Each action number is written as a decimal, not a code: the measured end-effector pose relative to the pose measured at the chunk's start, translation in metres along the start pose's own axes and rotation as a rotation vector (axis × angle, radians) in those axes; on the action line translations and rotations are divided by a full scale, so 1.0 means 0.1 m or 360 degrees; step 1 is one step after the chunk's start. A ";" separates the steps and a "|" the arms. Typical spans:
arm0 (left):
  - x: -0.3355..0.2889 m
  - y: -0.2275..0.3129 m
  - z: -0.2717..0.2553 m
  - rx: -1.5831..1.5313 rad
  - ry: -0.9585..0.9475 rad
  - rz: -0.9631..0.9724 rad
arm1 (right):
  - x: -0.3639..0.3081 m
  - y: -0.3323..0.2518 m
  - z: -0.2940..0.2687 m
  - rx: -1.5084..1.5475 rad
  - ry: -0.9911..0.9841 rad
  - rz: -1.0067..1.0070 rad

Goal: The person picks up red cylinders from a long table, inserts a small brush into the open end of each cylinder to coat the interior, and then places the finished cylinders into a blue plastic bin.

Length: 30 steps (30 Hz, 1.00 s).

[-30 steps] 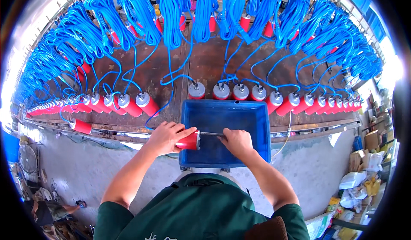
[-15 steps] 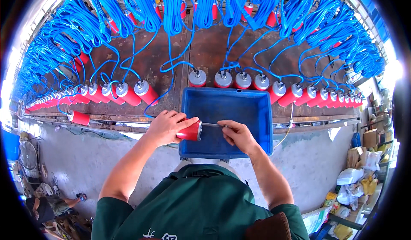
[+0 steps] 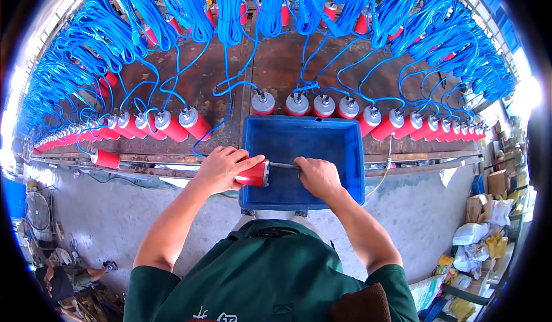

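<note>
My left hand (image 3: 220,171) is wrapped round a red cylinder (image 3: 250,177) with a metal end face, lying on its side over the left edge of the blue plastic tray (image 3: 310,137). That metal end points right, toward my other hand. My right hand (image 3: 319,176) is closed round a slim metal-shafted tool (image 3: 283,165); its shaft runs level to the cylinder's end face and seems to touch it. My fingers hide the tool's handle, so its exact kind cannot be made out.
Red cylinders with grey caps (image 3: 195,122) line the bench (image 3: 276,69) behind the tray, joined to coiled blue cables (image 3: 230,12). Another red cylinder (image 3: 106,158) lies at the left front edge. A person (image 3: 63,279) is at lower left; bags and boxes (image 3: 477,236) fill the right.
My right hand has turned, its back now upward and its fingers closed more tightly round the tool. The left hand and the red cylinder stay almost in place.
</note>
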<state>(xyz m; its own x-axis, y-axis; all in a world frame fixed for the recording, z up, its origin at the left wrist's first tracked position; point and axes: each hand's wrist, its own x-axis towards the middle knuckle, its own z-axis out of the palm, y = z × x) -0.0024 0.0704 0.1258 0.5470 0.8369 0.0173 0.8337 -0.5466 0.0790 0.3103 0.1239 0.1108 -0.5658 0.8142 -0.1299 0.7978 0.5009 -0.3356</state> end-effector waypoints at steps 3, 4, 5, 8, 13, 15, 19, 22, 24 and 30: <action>-0.02 -0.01 0.02 0.0028 0.0001 -0.0006 | -0.02 -0.04 -0.02 -0.0092 0.0195 -0.0135; -0.02 -0.01 0.02 0.0027 0.0004 -0.0007 | -0.01 -0.03 -0.03 -0.0095 0.0195 -0.0138; -0.03 -0.01 0.02 0.0027 0.0007 -0.0010 | 0.03 -0.01 -0.04 0.0148 0.0180 -0.0315; -0.01 0.03 0.00 0.0094 -0.0033 0.0005 | 0.27 -0.03 -0.14 0.0466 -0.0192 -0.0396; 0.00 0.09 -0.04 0.0084 -0.0141 -0.0062 | 0.49 -0.08 -0.24 0.0594 -0.0731 -0.0067; 0.00 0.08 -0.04 0.0093 -0.0128 -0.0063 | 0.52 -0.10 -0.21 0.0492 -0.0629 -0.0151; -0.01 0.10 -0.05 0.0081 -0.0125 -0.0084 | 0.47 -0.25 -0.27 0.0339 -0.0545 -0.0129; -0.01 0.10 -0.04 0.0095 -0.0093 -0.0053 | 0.50 -0.23 -0.21 0.0571 -0.0627 -0.0040; -0.01 0.11 -0.05 0.0107 -0.0111 -0.0056 | 0.55 -0.20 -0.18 0.0522 -0.0688 -0.0094; -0.02 0.10 -0.03 0.0098 -0.0190 -0.0083 | 0.49 -0.40 -0.34 0.0135 -0.0578 -0.0158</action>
<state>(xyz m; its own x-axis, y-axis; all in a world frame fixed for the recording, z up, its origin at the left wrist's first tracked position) 0.0046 0.0639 0.1300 0.5048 0.8570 -0.1039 0.8623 -0.5061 0.0150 0.2578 0.1538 0.1499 -0.6884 0.5983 -0.4100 0.7240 0.5334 -0.4373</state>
